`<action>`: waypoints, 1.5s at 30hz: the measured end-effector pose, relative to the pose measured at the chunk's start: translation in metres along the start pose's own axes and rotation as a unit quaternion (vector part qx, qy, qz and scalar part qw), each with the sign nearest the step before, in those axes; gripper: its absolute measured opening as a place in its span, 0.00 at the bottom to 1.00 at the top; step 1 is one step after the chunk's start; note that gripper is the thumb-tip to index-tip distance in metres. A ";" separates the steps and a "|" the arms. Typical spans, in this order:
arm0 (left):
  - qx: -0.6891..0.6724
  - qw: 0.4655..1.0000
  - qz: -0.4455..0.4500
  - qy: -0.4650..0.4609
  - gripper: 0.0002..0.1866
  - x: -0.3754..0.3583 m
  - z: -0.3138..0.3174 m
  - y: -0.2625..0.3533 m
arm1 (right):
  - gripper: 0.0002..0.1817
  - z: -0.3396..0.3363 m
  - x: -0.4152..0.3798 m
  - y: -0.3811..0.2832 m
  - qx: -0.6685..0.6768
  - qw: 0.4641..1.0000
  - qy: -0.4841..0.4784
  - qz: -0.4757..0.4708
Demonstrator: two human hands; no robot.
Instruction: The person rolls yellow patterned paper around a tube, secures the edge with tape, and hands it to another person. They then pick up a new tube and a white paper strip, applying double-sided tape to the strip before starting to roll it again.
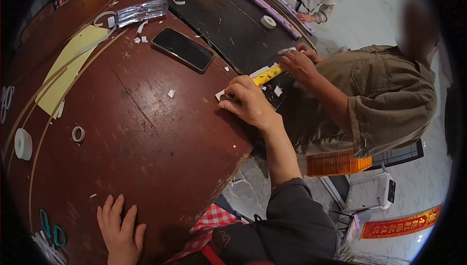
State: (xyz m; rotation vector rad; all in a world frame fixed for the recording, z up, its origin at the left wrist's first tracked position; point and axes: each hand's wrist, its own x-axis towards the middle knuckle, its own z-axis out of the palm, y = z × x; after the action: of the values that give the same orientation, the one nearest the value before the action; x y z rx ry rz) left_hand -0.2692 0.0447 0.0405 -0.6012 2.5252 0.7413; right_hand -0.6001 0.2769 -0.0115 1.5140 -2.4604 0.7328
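My right hand (250,102) is closed around the near end of a yellow patterned paper roll (267,75) at the table's edge. A co-worker's hands (299,65) are at the roll's far end, beside a white strip or tape roll (287,50) that is partly hidden. My left hand (120,228) lies flat on the reddish-brown table (141,167), fingers apart, holding nothing. A small white scrap (93,195) is just beyond its fingertips. Green-handled scissors (52,228) rest to its left.
A black phone (183,49), yellow paper (73,70), thin curved strips (44,133), a tape ring (78,134) and a white tape roll (23,144) lie on the table. On the dark table behind, another person handles long pink wrapped rolls (258,3).
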 end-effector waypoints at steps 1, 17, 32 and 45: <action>0.000 1.000 0.000 0.000 0.23 0.000 -0.001 0.001 | 0.14 0.000 -0.001 0.000 0.000 1.000 0.000 0.000; -0.025 0.997 0.028 0.066 0.23 -0.009 0.007 0.004 | 0.24 0.009 -0.048 -0.015 -0.141 0.984 0.088 -0.067; -0.016 0.998 0.010 0.055 0.23 -0.005 0.005 0.005 | 0.26 0.021 -0.067 -0.012 -0.108 0.989 0.093 0.034; 0.050 0.956 0.178 0.227 0.25 0.002 0.059 -0.053 | 0.26 0.020 -0.068 -0.015 -0.109 0.989 0.088 0.046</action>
State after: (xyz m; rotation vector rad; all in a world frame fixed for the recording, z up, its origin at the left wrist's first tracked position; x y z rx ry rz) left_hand -0.2266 0.0381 -0.0268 -0.3071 3.1295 0.6433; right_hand -0.5525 0.3154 -0.0497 1.2120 -2.4003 0.5630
